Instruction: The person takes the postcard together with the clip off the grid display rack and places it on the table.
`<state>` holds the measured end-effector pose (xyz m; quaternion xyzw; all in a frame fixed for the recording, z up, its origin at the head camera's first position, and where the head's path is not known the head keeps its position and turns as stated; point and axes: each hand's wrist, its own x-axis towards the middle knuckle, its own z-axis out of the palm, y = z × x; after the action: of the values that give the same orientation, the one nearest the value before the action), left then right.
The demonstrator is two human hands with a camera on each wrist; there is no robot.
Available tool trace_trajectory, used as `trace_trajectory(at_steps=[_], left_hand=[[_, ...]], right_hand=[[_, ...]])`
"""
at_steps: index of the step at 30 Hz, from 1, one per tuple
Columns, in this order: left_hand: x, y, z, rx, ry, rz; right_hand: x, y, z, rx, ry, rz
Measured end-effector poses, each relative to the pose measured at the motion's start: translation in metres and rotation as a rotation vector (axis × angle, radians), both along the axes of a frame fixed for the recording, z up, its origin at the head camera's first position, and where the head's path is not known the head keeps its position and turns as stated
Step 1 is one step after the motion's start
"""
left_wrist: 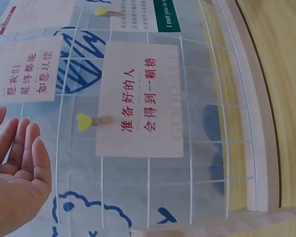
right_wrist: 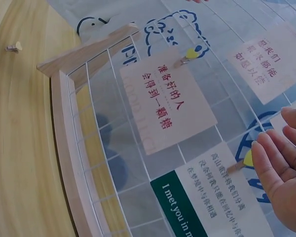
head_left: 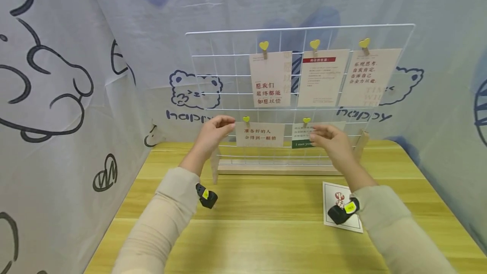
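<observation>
A white wire grid (head_left: 224, 75) stands upright with paper cards clipped to it. My left hand (head_left: 214, 136) hovers by the left edge of the lower-left card (head_left: 260, 142); its loosely bent fingers hold nothing in the left wrist view. A yellow heart clip (left_wrist: 85, 122) pins that card's edge to the wire. My right hand (head_left: 332, 141) is in front of the lower-right card (head_left: 300, 141), a white one with a green band, and partly covers it. In the right wrist view its relaxed fingers overlap the edge of that card's heart clip (right_wrist: 247, 159) without visibly gripping it.
Three cards hang in the upper row, left (head_left: 271, 80), middle (head_left: 323, 79) and right (head_left: 370, 77). The grid stands in a wooden base (head_left: 274, 169) on the table (head_left: 258, 223). A bordered card (head_left: 354, 223) lies at the right. One loose heart clip (right_wrist: 14, 47) lies on the table.
</observation>
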<state>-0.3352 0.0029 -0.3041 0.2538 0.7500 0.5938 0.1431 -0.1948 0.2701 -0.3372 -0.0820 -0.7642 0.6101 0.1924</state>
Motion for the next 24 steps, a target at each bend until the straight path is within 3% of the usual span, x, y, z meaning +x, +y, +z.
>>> trace_trajectory(at_steps=[9, 21, 24], left_hand=[[-0.001, 0.014, 0.017, -0.020, 0.069, 0.022], [-0.005, 0.029, 0.044, 0.031, 0.106, 0.019], [-0.006, 0.033, 0.049, 0.052, 0.104, 0.010]], right_hand=[[-0.014, -0.004, 0.013, 0.073, 0.004, -0.005], [-0.030, -0.002, 0.036, 0.090, 0.091, -0.031], [-0.033, -0.002, 0.043, 0.083, 0.080, -0.030]])
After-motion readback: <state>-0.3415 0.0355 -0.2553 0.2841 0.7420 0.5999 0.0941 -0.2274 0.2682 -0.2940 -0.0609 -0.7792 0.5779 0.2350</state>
